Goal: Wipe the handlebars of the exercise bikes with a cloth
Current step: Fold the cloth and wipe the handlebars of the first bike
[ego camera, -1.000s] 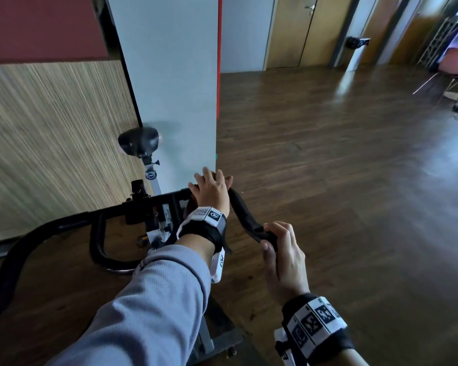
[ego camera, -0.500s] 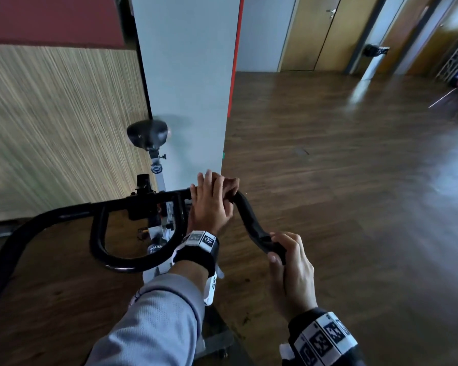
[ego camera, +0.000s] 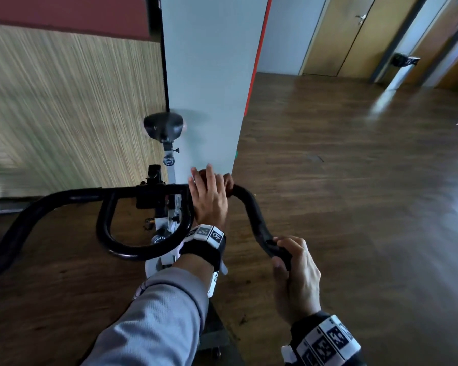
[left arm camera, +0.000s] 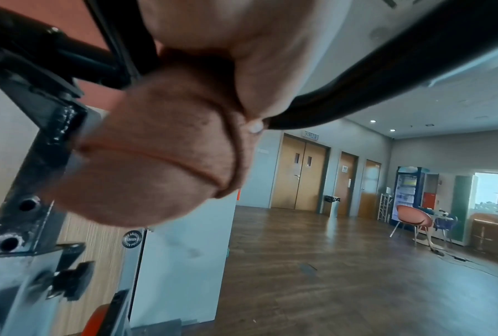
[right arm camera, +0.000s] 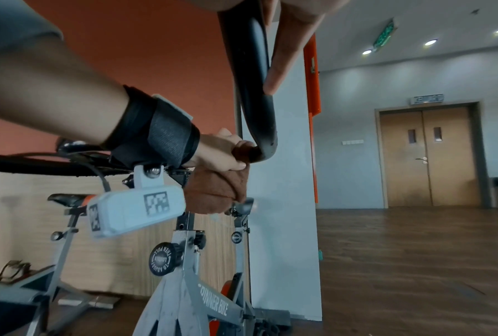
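Observation:
The black handlebar (ego camera: 251, 210) of a grey exercise bike (right arm camera: 202, 302) spans the lower head view. My left hand (ego camera: 212, 180) lies over a brown cloth (ego camera: 229, 182) at the bend where the right horn starts. Its thumb wraps under the bar and pinches the cloth (left arm camera: 161, 159) round the handlebar (left arm camera: 385, 75). My right hand (ego camera: 278, 252) grips the near end of that horn, fingers curled round it. In the right wrist view the cloth (right arm camera: 216, 193) hangs below the left hand (right arm camera: 222, 154), and the handlebar (right arm camera: 253, 79) rises to my right thumb.
A white pillar (ego camera: 209, 75) stands just beyond the bike's black saddle (ego camera: 163, 128). A wood-panelled wall is to the left. Open wooden floor (ego camera: 354, 207) runs right toward doors (ego camera: 336, 35). A second bike (right arm camera: 63, 200) stands further left; a chair (left arm camera: 414, 216) is far off.
My left hand stays at the bend with the cloth, its fingers now lying straighter and pointing forward. The right hand keeps its grip on the horn's end. The head view has shifted.

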